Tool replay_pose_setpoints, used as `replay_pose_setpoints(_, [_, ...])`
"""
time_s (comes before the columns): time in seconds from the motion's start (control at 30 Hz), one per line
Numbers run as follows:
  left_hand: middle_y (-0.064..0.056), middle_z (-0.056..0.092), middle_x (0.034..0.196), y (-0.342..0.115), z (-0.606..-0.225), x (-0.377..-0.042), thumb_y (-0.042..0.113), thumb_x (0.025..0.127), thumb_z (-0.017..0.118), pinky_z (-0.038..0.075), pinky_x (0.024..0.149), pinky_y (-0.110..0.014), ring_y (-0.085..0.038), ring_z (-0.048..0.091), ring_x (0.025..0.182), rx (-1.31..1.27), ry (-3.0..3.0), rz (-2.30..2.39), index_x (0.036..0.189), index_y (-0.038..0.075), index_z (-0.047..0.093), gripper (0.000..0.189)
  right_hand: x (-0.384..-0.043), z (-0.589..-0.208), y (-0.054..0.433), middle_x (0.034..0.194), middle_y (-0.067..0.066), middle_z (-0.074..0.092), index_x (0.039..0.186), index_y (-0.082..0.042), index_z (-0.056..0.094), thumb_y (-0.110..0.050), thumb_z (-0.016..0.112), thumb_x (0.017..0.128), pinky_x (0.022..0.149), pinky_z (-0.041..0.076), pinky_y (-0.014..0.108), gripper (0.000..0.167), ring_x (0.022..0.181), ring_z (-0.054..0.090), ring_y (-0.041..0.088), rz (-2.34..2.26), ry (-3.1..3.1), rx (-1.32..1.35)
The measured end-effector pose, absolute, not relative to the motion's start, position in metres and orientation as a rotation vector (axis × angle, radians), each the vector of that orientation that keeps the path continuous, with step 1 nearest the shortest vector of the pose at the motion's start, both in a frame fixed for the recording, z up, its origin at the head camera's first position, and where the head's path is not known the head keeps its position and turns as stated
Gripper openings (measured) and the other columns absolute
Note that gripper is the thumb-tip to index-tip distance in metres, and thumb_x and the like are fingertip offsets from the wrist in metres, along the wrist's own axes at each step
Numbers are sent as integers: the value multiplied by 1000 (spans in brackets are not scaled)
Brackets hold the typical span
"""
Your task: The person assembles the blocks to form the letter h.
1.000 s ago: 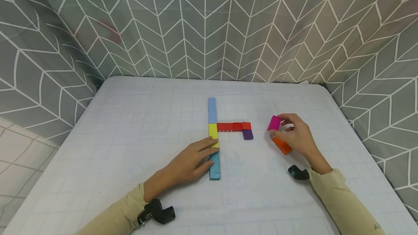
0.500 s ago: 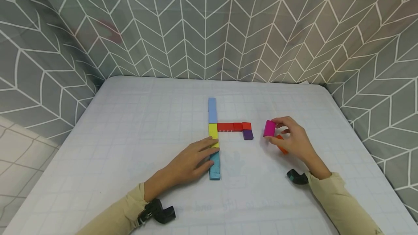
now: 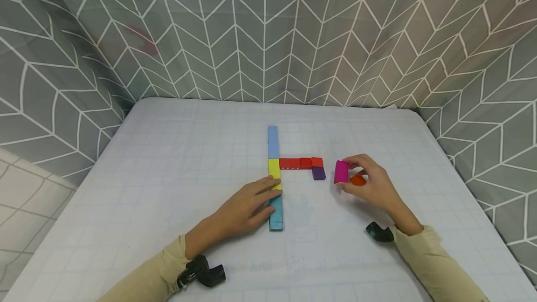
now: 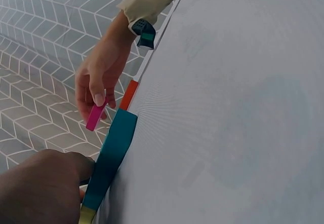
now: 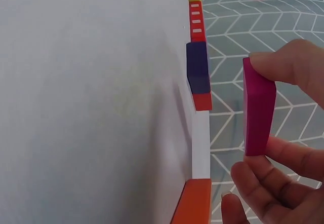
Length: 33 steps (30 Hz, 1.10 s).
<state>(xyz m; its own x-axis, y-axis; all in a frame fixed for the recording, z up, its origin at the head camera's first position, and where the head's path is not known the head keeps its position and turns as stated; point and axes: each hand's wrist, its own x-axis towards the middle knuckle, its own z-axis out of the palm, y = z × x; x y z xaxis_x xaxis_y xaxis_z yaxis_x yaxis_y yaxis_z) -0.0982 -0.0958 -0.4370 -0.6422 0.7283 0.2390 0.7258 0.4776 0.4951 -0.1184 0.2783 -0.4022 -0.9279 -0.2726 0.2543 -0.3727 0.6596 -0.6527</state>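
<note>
My right hand (image 3: 377, 188) pinches a magenta block (image 3: 341, 172) between thumb and fingers, held above the table just right of a row of blocks. The right wrist view shows the magenta block (image 5: 259, 107) upright between thumb and fingertips. An orange block (image 3: 358, 180) lies beneath that hand, partly hidden by it. My left hand (image 3: 243, 206) rests with extended fingers on a yellow block (image 3: 273, 167) and a teal block (image 3: 276, 218). Beyond the yellow lies a light blue block (image 3: 272, 142), making one straight column. Red blocks (image 3: 289, 164) branch rightward from the yellow, with a dark purple block (image 3: 319, 173) at their end.
The blocks lie on a table with a white cover (image 3: 168, 153). Behind it and at the sides hangs a grey curtain (image 3: 251, 36) with white chevron lines. Black wrist cameras (image 3: 379, 232) sit on both sleeves.
My right hand has carried the magenta block leftward and nearer to me, toward the purple block, and now covers more of the orange block. The left hand has stayed in place.
</note>
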Motion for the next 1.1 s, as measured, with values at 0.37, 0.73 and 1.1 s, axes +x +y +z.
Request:
replay_pose_setpoints(0.37, [-4,42,162,-96,-435,-98,29,104,65,31,120,-40,-16,29,152,1302,2699,881,149,12,58,49,-114,-403,270,125,9,63,129,-4,63,-14,89,81,85,58,48,56,107,62,32,1120,-2790,554])
replay_pose_setpoints(0.73, [-4,43,161,-95,-436,-99,30,104,64,32,120,-41,-16,30,152,1316,2704,874,149,11,58,49,-113,-406,268,123,3,64,127,-6,64,-13,93,75,85,58,45,60,107,61,26,1101,-2796,618])
replay_pose_setpoints(1.1, [-6,44,161,-96,-437,-99,29,105,64,31,120,-41,-18,30,152,1325,2702,881,149,11,58,48,-112,-406,266,123,1,64,127,-8,65,-15,93,75,86,58,45,59,108,61,25,1086,-2798,674])
